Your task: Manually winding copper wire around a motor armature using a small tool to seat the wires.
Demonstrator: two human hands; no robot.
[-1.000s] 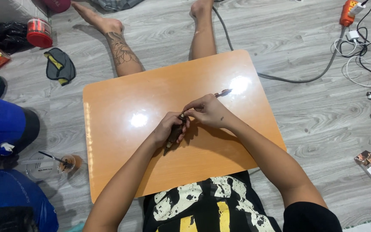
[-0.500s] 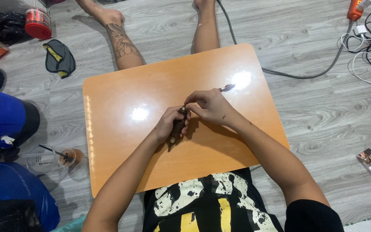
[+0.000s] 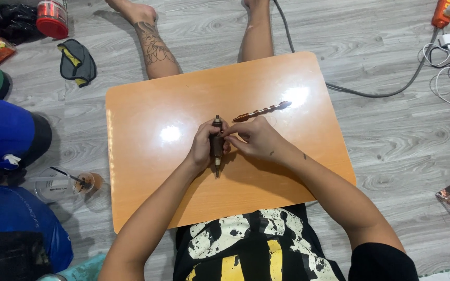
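Nearest, left hand (image 3: 202, 148) wrapped around a dark stubby tool (image 3: 217, 144), fingers closed on its body, tool standing lengthwise at the middle of the orange lap table (image 3: 147, 119). Right hand (image 3: 253, 140) just at 3 o'clock, fingertips pinching the tool's upper part. Further out at 1 o'clock, a brown twisted rod (image 3: 262, 111) lying flat, untouched. Beyond, at 10 o'clock, a red canister (image 3: 52, 18) on grey floor.
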